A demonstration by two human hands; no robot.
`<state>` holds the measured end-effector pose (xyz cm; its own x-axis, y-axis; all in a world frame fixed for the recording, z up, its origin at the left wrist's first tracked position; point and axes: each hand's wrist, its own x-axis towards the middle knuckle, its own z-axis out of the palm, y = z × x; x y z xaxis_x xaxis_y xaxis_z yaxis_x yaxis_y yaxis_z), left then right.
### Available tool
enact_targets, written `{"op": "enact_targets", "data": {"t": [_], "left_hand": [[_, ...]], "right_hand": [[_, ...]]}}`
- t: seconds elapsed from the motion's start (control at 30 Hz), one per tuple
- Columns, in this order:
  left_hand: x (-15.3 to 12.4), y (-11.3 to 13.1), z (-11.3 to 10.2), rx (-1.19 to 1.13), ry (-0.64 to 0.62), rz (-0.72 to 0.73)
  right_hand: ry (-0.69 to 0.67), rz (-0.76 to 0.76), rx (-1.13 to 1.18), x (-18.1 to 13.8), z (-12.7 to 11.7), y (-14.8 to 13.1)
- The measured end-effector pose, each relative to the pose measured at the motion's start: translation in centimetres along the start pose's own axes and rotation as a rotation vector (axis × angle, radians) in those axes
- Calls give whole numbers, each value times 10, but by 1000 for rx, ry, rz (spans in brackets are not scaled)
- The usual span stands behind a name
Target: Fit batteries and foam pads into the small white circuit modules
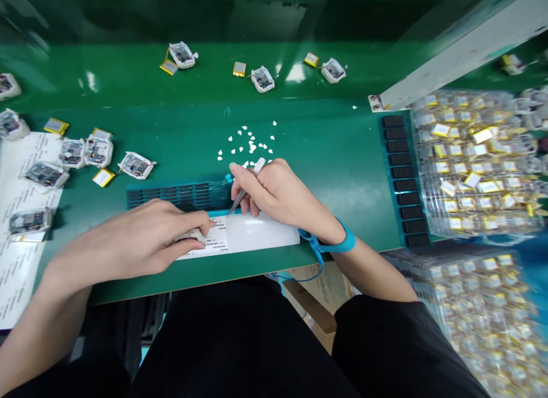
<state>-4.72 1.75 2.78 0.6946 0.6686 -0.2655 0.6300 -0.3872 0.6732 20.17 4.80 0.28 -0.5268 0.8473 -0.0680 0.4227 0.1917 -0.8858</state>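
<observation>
My right hand (274, 189) is closed around metal tweezers (244, 192). Their tips point down and left, at the upper edge of a white sheet strip (263, 229) printed with dark text on its left part. My left hand (158, 232) lies over that printed end, thumb and index finger curved round a small greyish thing (192, 235) mostly hidden by the hand. Past my right fingers, many small white round stickers with tabs (252, 144) are scattered on the green mat. A teal-backed strip of black pads (180, 195) lies behind my left hand.
White open device housings with circuit boards (136, 165) and yellow-edged batteries (103, 177) lie at left; others (262, 78) sit along the back. At right are a black pad strip (400, 181), stacked clear trays of batteries (466, 164) and a white post (454, 49). A blue wrist strap (342, 238) trails a cord.
</observation>
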Motion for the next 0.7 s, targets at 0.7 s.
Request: {"op": "enact_targets", "data": {"t": [0.7], "left_hand": [[-1,-3,16,98,-33,-28]], "right_hand": [[-102,116,279,4,-5,8]]}}
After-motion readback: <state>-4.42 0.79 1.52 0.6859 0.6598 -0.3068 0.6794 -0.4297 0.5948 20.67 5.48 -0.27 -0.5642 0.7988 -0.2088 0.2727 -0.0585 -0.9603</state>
